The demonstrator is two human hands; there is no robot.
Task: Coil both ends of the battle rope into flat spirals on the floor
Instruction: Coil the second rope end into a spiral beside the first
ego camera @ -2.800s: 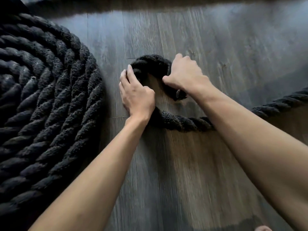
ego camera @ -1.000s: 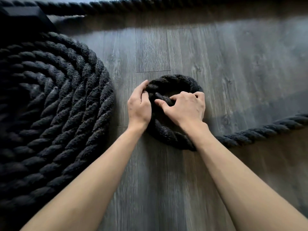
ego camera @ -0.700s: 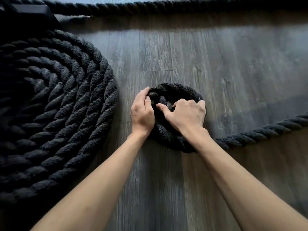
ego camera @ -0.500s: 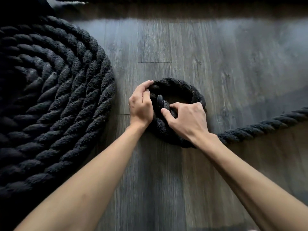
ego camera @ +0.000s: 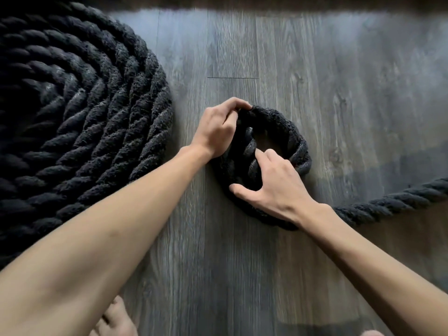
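A thick black battle rope lies on a grey wood floor. One end is a large flat spiral [ego camera: 80, 122] of several turns at the left. The other end forms a small tight loop [ego camera: 297, 141] in the middle, with its glossy end cap [ego camera: 249, 144] inside. My left hand [ego camera: 215, 132] grips the loop's left side, fingers curled over the top. My right hand [ego camera: 274, 187] holds the loop's near side, thumb outside and fingers pressing the end cap inward. The loose rope [ego camera: 392, 202] trails off to the right.
Grey wood planks [ego camera: 339, 81] stretch bare beyond and right of the small loop. My bare foot [ego camera: 114, 321] shows at the bottom edge, with a toe [ego camera: 371, 333] at the lower right. A narrow gap of floor separates the two coils.
The rope end has been bent round into a closed small loop. My right hand slid from the loop's top to its near side. My left hand stayed on the left side.
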